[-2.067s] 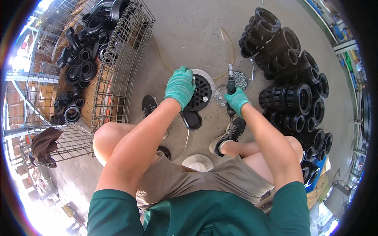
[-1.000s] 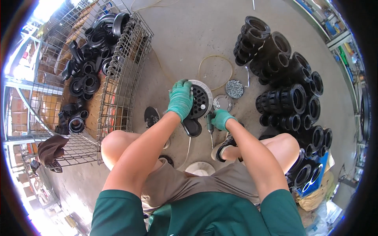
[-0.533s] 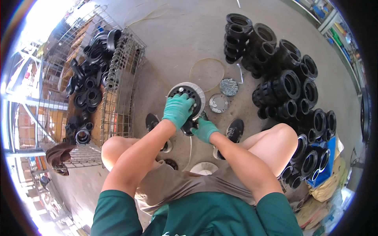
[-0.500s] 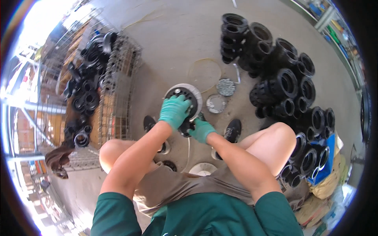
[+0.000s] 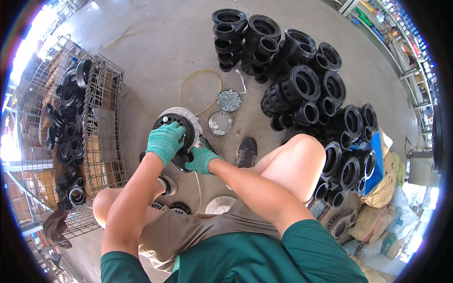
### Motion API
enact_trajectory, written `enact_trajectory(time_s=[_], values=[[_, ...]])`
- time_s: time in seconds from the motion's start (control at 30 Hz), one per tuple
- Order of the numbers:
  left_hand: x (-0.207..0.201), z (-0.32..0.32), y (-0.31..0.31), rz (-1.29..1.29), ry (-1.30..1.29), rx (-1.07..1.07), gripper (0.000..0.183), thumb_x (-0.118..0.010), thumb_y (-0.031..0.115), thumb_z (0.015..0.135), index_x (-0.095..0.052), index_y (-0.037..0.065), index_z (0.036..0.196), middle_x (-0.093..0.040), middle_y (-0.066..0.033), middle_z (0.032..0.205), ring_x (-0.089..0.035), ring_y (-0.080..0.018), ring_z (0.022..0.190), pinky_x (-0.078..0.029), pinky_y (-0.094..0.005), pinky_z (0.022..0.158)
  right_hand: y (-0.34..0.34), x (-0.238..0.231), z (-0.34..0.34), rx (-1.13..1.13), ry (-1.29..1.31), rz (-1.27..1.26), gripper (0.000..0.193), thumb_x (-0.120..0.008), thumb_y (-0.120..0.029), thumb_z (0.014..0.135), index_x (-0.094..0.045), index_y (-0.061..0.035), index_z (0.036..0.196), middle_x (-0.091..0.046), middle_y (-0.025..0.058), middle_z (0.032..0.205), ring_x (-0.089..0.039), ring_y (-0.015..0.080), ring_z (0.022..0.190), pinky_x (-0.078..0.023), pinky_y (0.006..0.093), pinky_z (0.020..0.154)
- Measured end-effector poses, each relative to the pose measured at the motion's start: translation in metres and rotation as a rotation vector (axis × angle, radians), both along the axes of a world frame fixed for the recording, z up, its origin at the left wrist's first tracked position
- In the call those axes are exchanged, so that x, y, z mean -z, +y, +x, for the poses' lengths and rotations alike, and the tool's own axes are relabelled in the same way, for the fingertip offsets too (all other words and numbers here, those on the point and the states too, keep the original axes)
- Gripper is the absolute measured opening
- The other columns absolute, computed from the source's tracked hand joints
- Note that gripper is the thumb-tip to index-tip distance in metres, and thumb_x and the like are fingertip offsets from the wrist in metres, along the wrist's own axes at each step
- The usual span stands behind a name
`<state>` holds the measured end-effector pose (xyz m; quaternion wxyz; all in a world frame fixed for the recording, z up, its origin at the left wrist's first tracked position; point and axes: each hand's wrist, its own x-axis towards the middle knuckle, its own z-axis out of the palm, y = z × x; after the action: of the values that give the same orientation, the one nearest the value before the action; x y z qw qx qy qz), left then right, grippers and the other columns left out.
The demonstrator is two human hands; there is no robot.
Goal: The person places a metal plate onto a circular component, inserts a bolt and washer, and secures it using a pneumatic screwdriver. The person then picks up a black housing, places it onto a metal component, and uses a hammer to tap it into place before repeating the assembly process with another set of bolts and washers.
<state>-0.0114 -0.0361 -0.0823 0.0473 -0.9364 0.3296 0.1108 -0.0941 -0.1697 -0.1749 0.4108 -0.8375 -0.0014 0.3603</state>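
My left hand (image 5: 165, 142), in a green glove, is closed over a black round pipe fitting (image 5: 188, 126). The fitting rests on a pale round stand (image 5: 192, 116) between my feet, its ribbed top facing up. My right hand (image 5: 202, 160), gloved too, is curled at the fitting's lower right side. A dark, narrow piece (image 5: 205, 142) sticks out above the right fingers; the hand hides its kind. Right of the stand, a grey round dish (image 5: 221, 123) holds small pale parts. Just beyond it a round container (image 5: 229, 100) is full of small metal pieces.
Several black pipe fittings (image 5: 302, 82) stand stacked on the right. At the left, a wire cage (image 5: 104, 122) holds more black parts. A thin yellowish hose loop (image 5: 188, 74) lies on the floor ahead. A white round lid-like thing (image 5: 220, 204) sits near my lap.
The view has swung rightward, so the scene sits further left in the picture. Both hands stay at the black fitting, in much the same grip.
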Motion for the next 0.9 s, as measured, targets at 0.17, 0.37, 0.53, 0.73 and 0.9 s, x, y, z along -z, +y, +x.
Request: enact_trajectory(time_s=[0.17,0.37,0.53,0.73,0.9], values=[[0.004,0.000,0.005,-0.035,0.022,0.019,0.019,-0.068,0.025,0.083,-0.069,0.020,0.101,-0.068,-0.0048,0.101,-0.069,-0.0283,0.087,-0.056,-0.0444,0.070,0.000,0.004,0.002,-0.012,0.043,0.066,0.086,-0.072,-0.044,0.076,-0.045,0.0012,0.143,-0.060,0.0257,0.132,-0.059,0.0385,0.122,-0.046,0.0433,0.104],[-0.003,0.001,0.005,-0.020,0.085,-0.070,0.025,-0.067,0.025,0.085,-0.069,0.019,0.110,-0.069,-0.0068,0.105,-0.069,-0.0304,0.090,-0.056,-0.0449,0.075,0.010,0.038,-0.009,0.111,0.032,0.126,0.085,-0.073,-0.043,0.078,-0.044,0.0022,0.144,-0.059,0.0232,0.134,-0.062,0.0354,0.117,-0.048,0.0409,0.101],[-0.015,0.003,0.006,-0.162,-0.012,-0.210,0.053,-0.075,0.038,0.079,-0.061,0.019,0.126,-0.061,-0.0136,0.127,-0.059,-0.0346,0.117,-0.052,-0.0519,0.089,0.009,0.052,-0.006,0.411,0.371,0.553,0.085,-0.078,-0.041,0.081,-0.042,0.0027,0.145,-0.062,0.0147,0.128,-0.064,0.0188,0.094,-0.054,0.0324,0.075],[-0.001,0.000,-0.004,-0.043,0.136,-0.403,0.129,-0.090,0.061,0.050,-0.027,0.027,0.157,-0.016,-0.0149,0.165,-0.013,-0.0503,0.149,-0.033,-0.0698,0.109,0.011,0.055,-0.001,0.322,0.247,0.555,0.064,-0.076,-0.038,0.085,-0.057,-0.0005,0.134,-0.070,0.0104,0.110,-0.064,0.0167,0.086,-0.054,0.0319,0.071],[-0.014,-0.001,-0.023,-0.013,0.183,-0.523,0.118,-0.089,0.045,0.054,-0.032,0.023,0.155,-0.032,-0.0207,0.155,-0.032,-0.0478,0.140,-0.039,-0.0566,0.111,0.002,0.019,-0.005,0.265,0.234,0.471,0.051,-0.072,-0.031,0.088,-0.063,-0.0049,0.130,-0.071,0.0077,0.112,-0.064,0.0160,0.087,-0.053,0.0323,0.072]])
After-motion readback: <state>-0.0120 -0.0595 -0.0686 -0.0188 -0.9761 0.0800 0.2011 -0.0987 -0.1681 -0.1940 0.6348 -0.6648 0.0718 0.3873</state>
